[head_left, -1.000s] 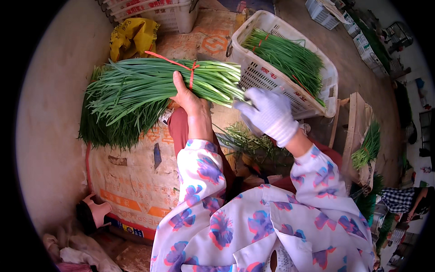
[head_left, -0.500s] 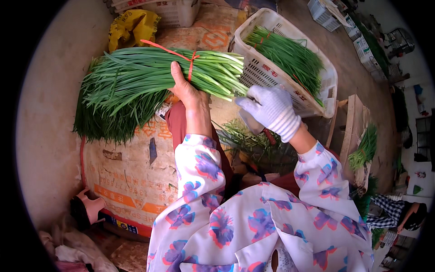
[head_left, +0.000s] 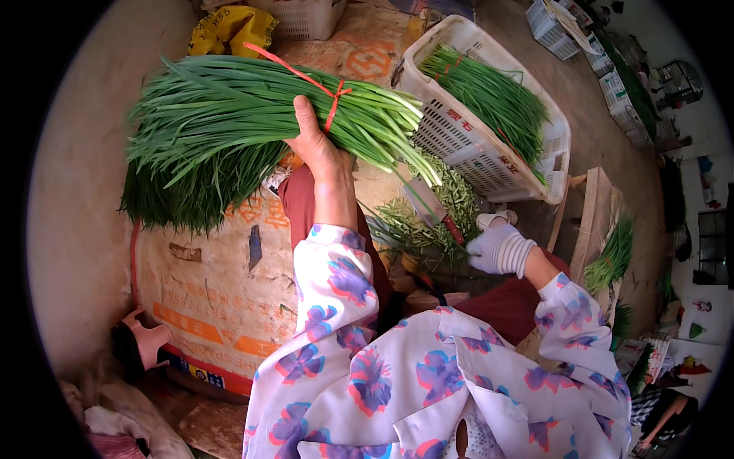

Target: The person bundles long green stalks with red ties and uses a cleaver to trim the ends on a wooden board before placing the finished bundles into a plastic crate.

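My bare left hand is closed round a large bunch of garlic chives, thumb on top, near the red tie. Its pale cut ends point right and its green leaves spread left. My right hand, in a white knitted glove, is low on the right with its fingers curled; what they hold, if anything, is hidden. Just left of it a knife with a red handle and broad blade lies on a heap of green trimmings. One thin stalk hangs from the bunch toward the knife.
More loose chives lie under the bunch on the left. A white plastic crate with tied chives stands at the back right. A yellow bag sits at the back left. A wooden stand is on the right, chives beside it.
My right hand has moved down and right, away from the stalk ends to beside the knife handle. The bunch has tilted slightly, its cut ends lower; my left hand still grips it.
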Demonstrator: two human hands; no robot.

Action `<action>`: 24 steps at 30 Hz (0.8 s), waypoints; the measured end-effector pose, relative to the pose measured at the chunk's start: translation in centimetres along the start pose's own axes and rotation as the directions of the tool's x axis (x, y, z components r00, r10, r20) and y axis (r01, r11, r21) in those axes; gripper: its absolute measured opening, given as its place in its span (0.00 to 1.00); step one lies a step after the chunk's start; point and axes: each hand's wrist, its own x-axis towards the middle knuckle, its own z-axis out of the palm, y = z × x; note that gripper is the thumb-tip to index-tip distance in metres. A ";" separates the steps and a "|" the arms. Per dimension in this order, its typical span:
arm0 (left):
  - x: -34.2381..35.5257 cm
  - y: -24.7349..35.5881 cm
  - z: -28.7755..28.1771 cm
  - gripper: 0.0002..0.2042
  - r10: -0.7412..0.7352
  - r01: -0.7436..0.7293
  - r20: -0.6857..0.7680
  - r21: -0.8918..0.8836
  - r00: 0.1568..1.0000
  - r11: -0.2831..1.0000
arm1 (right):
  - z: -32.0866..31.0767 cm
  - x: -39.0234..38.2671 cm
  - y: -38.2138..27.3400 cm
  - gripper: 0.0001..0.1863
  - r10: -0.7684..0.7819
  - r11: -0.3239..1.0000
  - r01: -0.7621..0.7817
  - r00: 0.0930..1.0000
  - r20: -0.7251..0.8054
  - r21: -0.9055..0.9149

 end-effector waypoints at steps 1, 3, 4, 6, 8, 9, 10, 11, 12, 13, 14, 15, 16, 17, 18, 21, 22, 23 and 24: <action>0.0 -0.4 0.2 0.30 0.007 -0.007 0.020 -0.006 1.000 1.000 | 3.0 -0.3 1.8 0.13 0.110 0.983 -0.083 0.981 0.162 -0.166; -0.2 -0.3 0.3 0.29 -0.019 0.019 -0.001 -0.029 1.000 0.999 | 3.8 0.2 3.0 0.14 0.149 0.979 -0.097 0.942 0.302 -0.179; -0.2 0.0 0.4 0.28 -0.029 0.029 0.003 -0.048 1.000 0.998 | 3.5 0.2 3.0 0.14 0.148 0.974 -0.093 0.952 0.269 -0.207; -0.2 1.0 -0.2 0.32 -0.032 0.032 0.024 0.016 0.999 0.999 | 0.5 0.5 0.6 0.15 0.095 0.957 -0.065 0.991 0.094 -0.282; -0.1 0.7 -0.4 0.32 -0.036 0.035 0.040 0.018 0.999 0.999 | -2.5 2.2 -0.5 0.17 0.046 0.999 -0.043 0.941 -0.335 0.017; -0.2 0.4 -0.3 0.32 -0.042 0.041 0.048 0.022 0.998 0.999 | -4.3 3.0 -1.7 0.16 0.131 0.979 -0.006 0.783 -0.608 0.203; -0.5 -0.1 0.3 0.32 -0.048 0.047 0.059 0.008 0.997 0.999 | -5.4 3.9 -2.3 0.16 0.208 0.942 0.087 0.608 -0.766 0.325; -0.5 -0.3 0.2 0.32 -0.046 0.045 0.045 0.014 0.998 0.999 | -6.5 5.2 -3.4 0.17 0.242 0.937 0.063 0.591 -0.769 0.343; -0.4 -0.6 0.0 0.31 -0.042 0.041 0.031 0.017 0.999 0.999 | -7.8 6.2 -4.7 0.17 0.274 0.932 0.040 0.572 -0.773 0.359; -0.3 -0.8 0.0 0.31 -0.043 0.043 0.013 0.019 0.999 0.999 | -8.4 7.0 -5.4 0.18 0.307 0.926 0.011 0.556 -0.772 0.376; -0.7 -1.2 0.1 0.30 -0.063 0.063 -0.021 0.001 0.998 0.998 | -8.5 7.5 -5.7 0.19 0.317 0.931 -0.023 0.547 -0.775 0.365; -0.7 -1.3 0.0 0.30 -0.050 0.050 -0.020 -0.009 0.999 0.999 | -8.5 8.0 -6.0 0.19 0.316 0.937 -0.047 0.540 -0.780 0.347; -0.7 -1.5 0.0 0.29 -0.038 0.037 -0.019 -0.020 0.999 0.999 | -8.6 8.2 -6.1 0.19 0.315 0.942 -0.074 0.532 -0.786 0.328; -0.7 -1.8 0.0 0.28 -0.026 0.025 -0.018 -0.033 1.000 0.999 | -9.0 8.1 -5.7 0.18 0.294 0.953 -0.107 0.546 -0.785 0.283; -0.6 -1.5 -0.2 0.28 -0.025 0.025 -0.024 -0.016 0.999 1.000 | -9.4 8.0 -5.5 0.17 0.271 0.962 -0.131 0.568 -0.777 0.239; -0.8 -1.3 0.0 0.28 -0.042 0.041 -0.036 -0.037 0.998 0.998 | -11.3 7.6 -4.9 0.14 0.204 0.979 -0.134 0.665 -0.718 0.154; -0.8 -1.3 0.1 0.28 -0.055 0.055 -0.011 -0.050 0.998 0.997 | -11.6 7.6 -4.6 0.14 0.191 0.981 -0.143 0.689 -0.699 0.128; -1.0 -1.6 0.4 0.28 -0.066 0.065 -0.013 -0.057 0.998 0.996 | -11.8 7.6 -4.5 0.14 0.179 0.983 -0.150 0.713 -0.678 0.102; -0.9 -1.5 0.2 0.28 -0.061 0.060 -0.019 -0.049 0.998 0.997 | -12.2 7.6 -4.9 0.12 0.191 0.981 -0.150 0.704 -0.684 0.120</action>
